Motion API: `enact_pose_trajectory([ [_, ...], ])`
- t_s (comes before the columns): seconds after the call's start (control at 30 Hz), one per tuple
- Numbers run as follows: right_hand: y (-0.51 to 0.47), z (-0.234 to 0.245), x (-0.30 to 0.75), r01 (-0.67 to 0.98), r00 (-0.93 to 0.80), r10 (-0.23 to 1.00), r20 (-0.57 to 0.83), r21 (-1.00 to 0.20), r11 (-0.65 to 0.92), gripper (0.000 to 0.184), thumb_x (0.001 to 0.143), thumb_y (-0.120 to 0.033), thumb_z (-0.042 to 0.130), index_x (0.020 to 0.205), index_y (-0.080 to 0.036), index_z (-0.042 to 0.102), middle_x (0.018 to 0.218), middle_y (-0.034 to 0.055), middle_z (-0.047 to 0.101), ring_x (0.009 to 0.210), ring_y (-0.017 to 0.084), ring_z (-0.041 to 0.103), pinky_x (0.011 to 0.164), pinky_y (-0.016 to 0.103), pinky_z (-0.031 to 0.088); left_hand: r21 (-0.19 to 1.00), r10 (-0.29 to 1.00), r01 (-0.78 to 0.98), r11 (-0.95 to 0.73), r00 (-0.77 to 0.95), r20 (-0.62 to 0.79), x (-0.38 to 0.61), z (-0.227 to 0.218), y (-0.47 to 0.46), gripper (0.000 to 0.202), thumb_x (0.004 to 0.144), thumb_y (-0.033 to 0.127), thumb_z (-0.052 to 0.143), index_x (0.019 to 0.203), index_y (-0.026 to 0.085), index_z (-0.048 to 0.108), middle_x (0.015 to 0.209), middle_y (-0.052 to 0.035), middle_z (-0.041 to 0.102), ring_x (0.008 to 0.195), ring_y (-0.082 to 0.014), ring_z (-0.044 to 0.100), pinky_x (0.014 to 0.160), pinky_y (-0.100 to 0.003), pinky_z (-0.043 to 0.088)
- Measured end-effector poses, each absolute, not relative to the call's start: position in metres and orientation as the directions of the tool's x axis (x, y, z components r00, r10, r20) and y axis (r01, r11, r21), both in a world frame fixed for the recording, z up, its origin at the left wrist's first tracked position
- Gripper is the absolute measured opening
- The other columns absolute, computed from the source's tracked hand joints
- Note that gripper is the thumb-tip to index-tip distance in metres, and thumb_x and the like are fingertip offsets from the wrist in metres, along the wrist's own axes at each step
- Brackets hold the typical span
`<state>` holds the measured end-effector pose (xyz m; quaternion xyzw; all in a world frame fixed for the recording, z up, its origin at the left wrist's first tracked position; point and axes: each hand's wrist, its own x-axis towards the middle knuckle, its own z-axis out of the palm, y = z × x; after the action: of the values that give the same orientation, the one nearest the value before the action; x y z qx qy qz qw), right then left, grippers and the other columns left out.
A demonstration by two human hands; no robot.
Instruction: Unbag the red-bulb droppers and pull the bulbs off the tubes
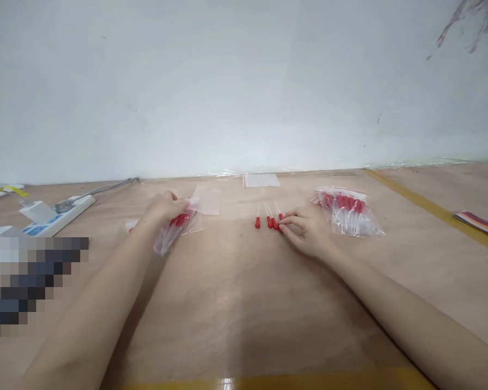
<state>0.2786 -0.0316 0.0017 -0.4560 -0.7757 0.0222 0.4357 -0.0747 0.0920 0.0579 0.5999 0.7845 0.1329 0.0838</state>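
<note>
Several droppers [257,222] with red rubber bulbs and thin clear tubes lie mid-table, bulbs toward me. My right hand [305,230] is at the right end of this row, its thumb and index finger pinched on the red bulb of one dropper [281,217]. On the left, my left hand [165,207] has its fingers curled at the top of a clear zip bag [165,241] that contains red-bulbed droppers. Its fingertips are partly hidden against the plastic. A flat, clear bag [208,200] lies just beyond that hand.
To the right rests a zip bag [352,214] full of red-bulbed droppers. A flat zip bag [262,180] lies near the wall. A power strip [65,215] with plugs and cable is at the left. Yellow tape [427,203] and a striped item [480,223] are at the right.
</note>
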Motion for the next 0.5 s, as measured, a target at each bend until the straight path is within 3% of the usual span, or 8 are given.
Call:
enact_pose_trajectory([
  [0.13, -0.029, 0.000, 0.279, 0.720, -0.162, 0.742, 0.651, -0.437, 0.540, 0.014, 0.079, -0.024, 0.051, 0.079, -0.020, 0.065, 0.086, 0.0048, 0.063, 0.079, 0.015, 0.060, 0.074, 0.029, 0.047, 0.361, 0.956, 0.886, 0.292, -0.270, -0.111, -0.097, 0.059, 0.070, 0.103, 0.036, 0.059, 0.076, 0.121, 0.012, 0.042, 0.119, -0.0188, 0.052, 0.099, -0.0323, 0.054, 0.066, -0.032, 0.045],
  [0.2, -0.029, -0.001, 0.280, 0.729, -0.150, 0.753, 0.641, -0.442, 0.522, 0.015, 0.079, -0.025, 0.051, 0.080, -0.020, 0.065, 0.087, 0.0047, 0.063, 0.079, 0.016, 0.060, 0.073, 0.029, 0.047, 0.378, 0.947, 0.868, 0.322, -0.292, -0.136, -0.101, 0.061, 0.066, 0.109, 0.029, 0.056, 0.080, 0.120, 0.010, 0.043, 0.117, -0.0195, 0.053, 0.095, -0.0314, 0.056, 0.063, -0.031, 0.044],
  [0.33, -0.029, -0.003, 0.281, 0.713, -0.141, 0.773, 0.619, -0.478, 0.513, 0.016, 0.079, -0.028, 0.051, 0.080, -0.020, 0.065, 0.087, 0.0049, 0.063, 0.079, 0.016, 0.060, 0.074, 0.030, 0.048, 0.458, 0.948, 0.831, 0.317, -0.267, -0.172, -0.100, 0.062, 0.064, 0.083, 0.033, 0.056, 0.079, 0.098, 0.010, 0.058, 0.079, -0.0063, 0.065, 0.064, -0.0190, 0.058, 0.051, -0.025, 0.041],
  [0.4, -0.029, -0.005, 0.282, 0.705, -0.134, 0.784, 0.606, -0.498, 0.505, 0.017, 0.079, -0.028, 0.051, 0.080, -0.019, 0.065, 0.087, 0.0049, 0.062, 0.079, 0.016, 0.060, 0.075, 0.030, 0.048, 0.501, 0.962, 0.821, 0.274, -0.235, -0.141, -0.100, 0.060, 0.063, 0.073, 0.039, 0.060, 0.075, 0.090, 0.010, 0.060, 0.058, 0.0011, 0.060, 0.050, -0.0133, 0.051, 0.045, -0.023, 0.037],
  [0.5, -0.029, -0.005, 0.282, 0.707, -0.119, 0.802, 0.585, -0.518, 0.483, 0.017, 0.079, -0.029, 0.051, 0.080, -0.019, 0.065, 0.087, 0.0050, 0.062, 0.080, 0.016, 0.060, 0.075, 0.031, 0.048, 0.568, 0.990, 0.813, 0.124, -0.140, -0.016, -0.105, 0.061, 0.063, 0.066, 0.043, 0.065, 0.070, 0.075, 0.008, 0.062, 0.042, 0.0048, 0.051, 0.041, -0.0097, 0.044, 0.042, -0.022, 0.034],
])
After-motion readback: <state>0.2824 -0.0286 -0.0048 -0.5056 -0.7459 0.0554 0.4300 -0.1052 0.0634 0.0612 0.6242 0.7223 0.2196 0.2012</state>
